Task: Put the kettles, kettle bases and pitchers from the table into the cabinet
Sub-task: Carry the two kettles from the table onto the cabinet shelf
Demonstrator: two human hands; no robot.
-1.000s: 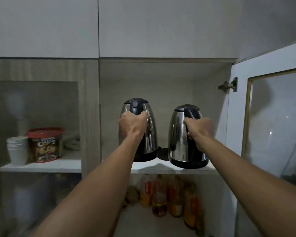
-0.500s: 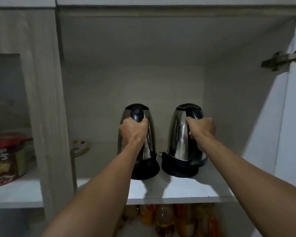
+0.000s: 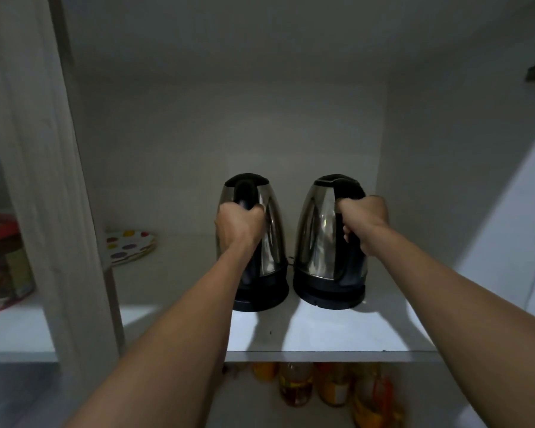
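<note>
Two kettles stand upright on their bases on the cabinet shelf (image 3: 322, 338), left kettle (image 3: 267, 230) at nine o'clock of the right kettle (image 3: 317, 230); my left hand (image 3: 238, 225) and right hand (image 3: 366, 222) have fingers clamped round each handle, directly toward me

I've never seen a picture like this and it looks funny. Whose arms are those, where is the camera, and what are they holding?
The camera sits on a person's head, looking forward and down, so you see their own bare arms reaching out. The left hand grips the black handle of one shiny steel kettle. The right hand grips the other steel kettle. Both kettles stand on round black bases on a white cabinet shelf. A stack of spotted plates lies further left, and blurry bottles stand on the shelf below.
</note>
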